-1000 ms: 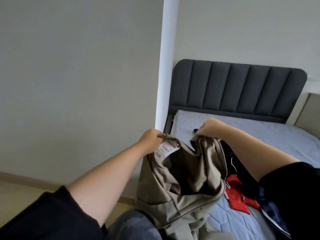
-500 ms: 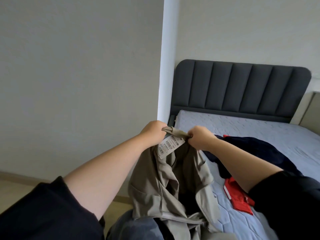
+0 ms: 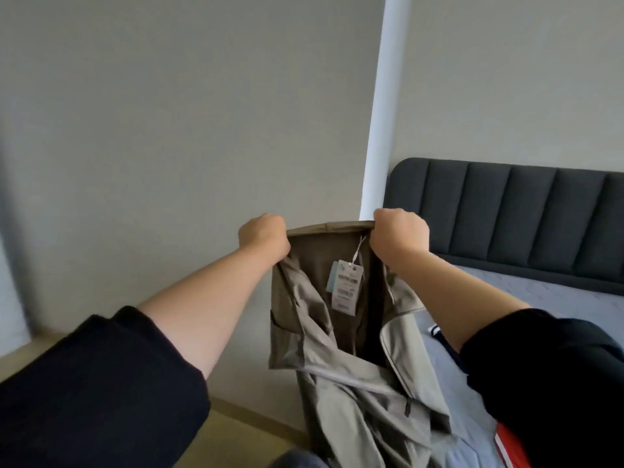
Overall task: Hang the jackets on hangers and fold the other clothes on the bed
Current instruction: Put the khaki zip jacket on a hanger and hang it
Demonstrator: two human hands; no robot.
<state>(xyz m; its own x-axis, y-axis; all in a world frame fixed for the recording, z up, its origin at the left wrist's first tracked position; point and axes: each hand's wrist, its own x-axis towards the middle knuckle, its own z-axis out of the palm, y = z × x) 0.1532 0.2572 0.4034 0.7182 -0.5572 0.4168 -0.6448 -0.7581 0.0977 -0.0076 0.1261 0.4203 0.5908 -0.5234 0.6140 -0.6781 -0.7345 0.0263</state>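
A khaki jacket [image 3: 341, 376] hangs open in front of me, held up by its collar. My left hand [image 3: 263, 236] grips the collar's left end and my right hand [image 3: 400, 236] grips the right end, stretching the collar flat between them. A white price tag [image 3: 346, 288] dangles inside on a string. A red garment [image 3: 510, 449] and a dark one with a white stripe [image 3: 435, 331] peek out beside my right sleeve on the bed [image 3: 557, 292]. No hanger is in view.
The bed's dark padded headboard [image 3: 506, 211] stands at the right against the wall. A white wall corner [image 3: 381, 113] rises behind my hands. Wooden floor [image 3: 236, 437] shows at the lower left, below a grey wall.
My hands have moved apart and upward, pulling the collar taut and lifting the jacket. The tag now hangs inside. The view has swung left, so less of the bed shows.
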